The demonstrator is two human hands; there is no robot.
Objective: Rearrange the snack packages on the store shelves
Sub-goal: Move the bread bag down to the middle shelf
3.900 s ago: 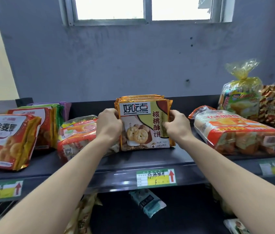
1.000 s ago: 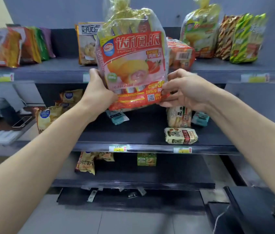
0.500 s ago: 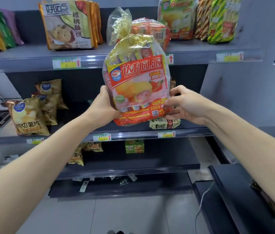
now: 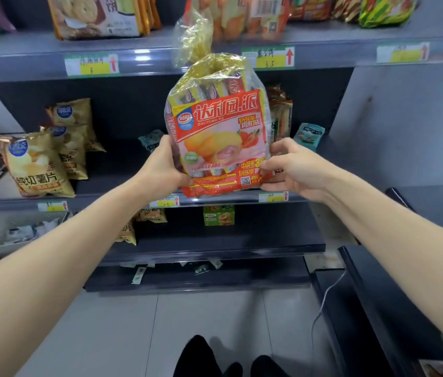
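At the middle shelf (image 4: 100, 204), from the head view, a bag of strawberry pies (image 4: 219, 137) is held upright before the shelf edge, gripped low on both sides by the left hand (image 4: 163, 170) and right hand (image 4: 293, 170). It is judged light, soft and crushable. Packets behind are partly hidden.
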